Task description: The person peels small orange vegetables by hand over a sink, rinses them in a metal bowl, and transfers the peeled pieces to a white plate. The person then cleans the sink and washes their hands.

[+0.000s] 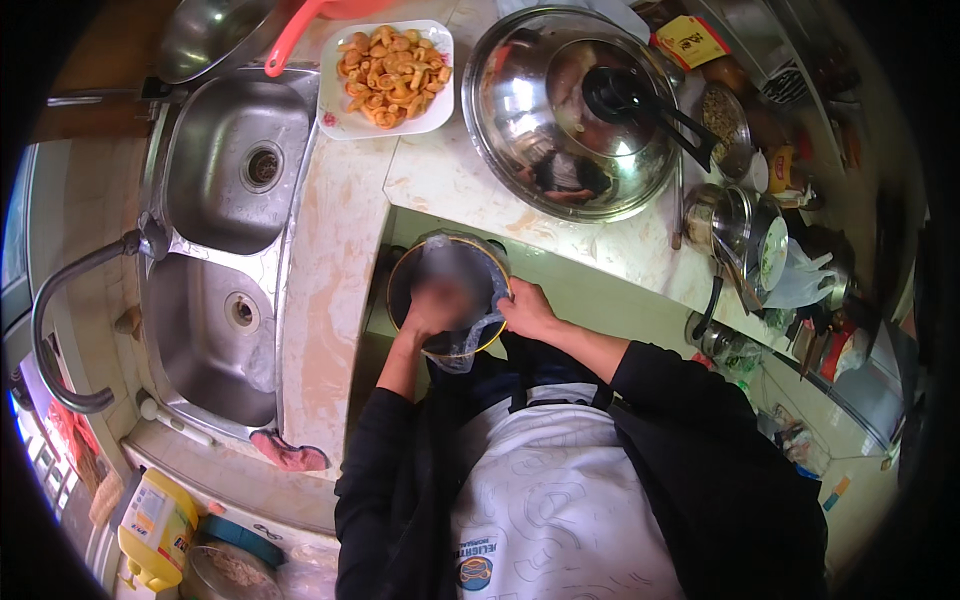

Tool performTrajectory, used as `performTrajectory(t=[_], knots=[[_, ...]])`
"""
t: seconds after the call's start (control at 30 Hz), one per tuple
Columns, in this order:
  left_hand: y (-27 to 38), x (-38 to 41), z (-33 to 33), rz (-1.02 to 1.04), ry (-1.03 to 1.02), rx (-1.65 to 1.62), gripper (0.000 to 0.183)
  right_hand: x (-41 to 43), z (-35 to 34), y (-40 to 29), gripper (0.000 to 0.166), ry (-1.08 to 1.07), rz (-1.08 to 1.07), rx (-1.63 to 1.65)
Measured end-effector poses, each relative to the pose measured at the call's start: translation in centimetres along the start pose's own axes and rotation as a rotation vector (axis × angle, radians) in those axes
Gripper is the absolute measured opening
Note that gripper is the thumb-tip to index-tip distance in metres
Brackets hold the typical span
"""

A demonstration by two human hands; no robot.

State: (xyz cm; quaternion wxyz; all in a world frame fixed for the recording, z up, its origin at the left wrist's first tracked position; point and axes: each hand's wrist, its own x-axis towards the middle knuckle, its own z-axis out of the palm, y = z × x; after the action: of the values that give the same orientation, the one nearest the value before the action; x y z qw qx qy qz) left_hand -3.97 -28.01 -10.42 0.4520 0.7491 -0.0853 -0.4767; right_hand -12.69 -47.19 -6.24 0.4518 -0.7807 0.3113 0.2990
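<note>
Below counter level, in front of my body, a round dark bin (401,289) with a yellow rim is lined with a clear plastic bag (486,324). The bag folds out over the rim. My right hand (527,307) grips the rim and the liner on the right side. Reaching over the near left rim, my left hand (431,311) extends into the bin's opening. Blur covers its fingers and the bin's inside, so whether it holds anything cannot be seen.
A double steel sink (217,259) with a curved faucet (52,300) lies left. On the counter (330,225) stand a plate of orange-brown food pieces (394,75) and a large domed metal lid (525,142). Pots (716,214) crowd the right; a yellow jug (157,525) stands lower left.
</note>
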Motion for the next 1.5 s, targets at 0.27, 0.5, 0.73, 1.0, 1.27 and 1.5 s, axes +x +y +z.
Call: performTrajectory(t=[0.27,0.5,0.73,1.0,1.27,1.5], knots=[[3.4,-1.8,1.8,-0.044,0.180,0.171,0.025,-0.4,0.0,-0.2,0.020,0.064,-0.060,-0.083],[0.5,-2.7,1.6,-0.026,-0.130,0.472,0.061,-0.5,0.8,0.2,0.018,0.161,-0.165,-0.111],[-0.1,-3.0,-0.3,-0.032,-0.366,0.238,0.067,-1.1,0.3,-0.1,0.018,0.073,-0.086,-0.062],[2.9,-4.5,-0.1,0.172,0.046,0.697,0.055,-0.8,0.3,1.1,0.018,0.114,-0.140,-0.049],[3.2,-4.4,0.9,0.074,0.249,0.909,0.059,-0.2,-0.4,0.7,0.017,0.136,-0.152,-0.038],[0.2,-4.1,2.3,0.001,0.179,0.722,0.046,-0.4,-0.3,0.6,0.016,0.165,-0.130,-0.005]])
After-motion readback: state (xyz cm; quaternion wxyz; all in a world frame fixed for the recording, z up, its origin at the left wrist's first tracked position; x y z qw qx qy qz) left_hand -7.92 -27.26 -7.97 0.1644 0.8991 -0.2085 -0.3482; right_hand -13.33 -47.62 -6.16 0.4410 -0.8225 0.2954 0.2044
